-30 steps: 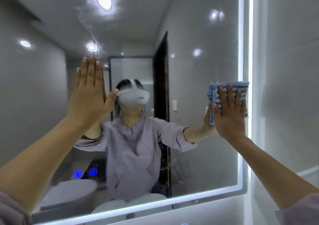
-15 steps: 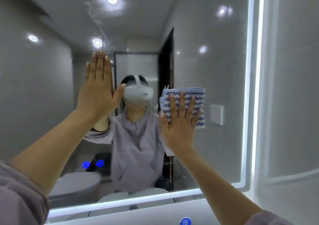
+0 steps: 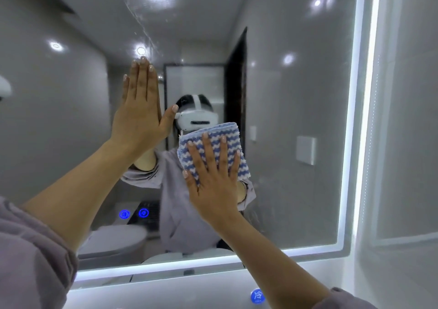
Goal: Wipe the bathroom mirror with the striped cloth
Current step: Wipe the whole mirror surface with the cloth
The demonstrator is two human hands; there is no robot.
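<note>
Right hand (image 3: 214, 185) presses striped cloth (image 3: 213, 142) flat against mirror (image 3: 296, 95).

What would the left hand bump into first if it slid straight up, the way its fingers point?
Probably nothing. The left hand seems to lie flat on the mirror, fingers up, and above them the picture shows only bare glass with faint streaks. The mirror's top edge is out of view.

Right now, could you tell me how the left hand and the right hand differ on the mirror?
The left hand lies bare on the mirror, fingers together; the right hand presses the cloth against it, fingers spread. The left sits higher than the right. Both are flat, fingers up.
</note>
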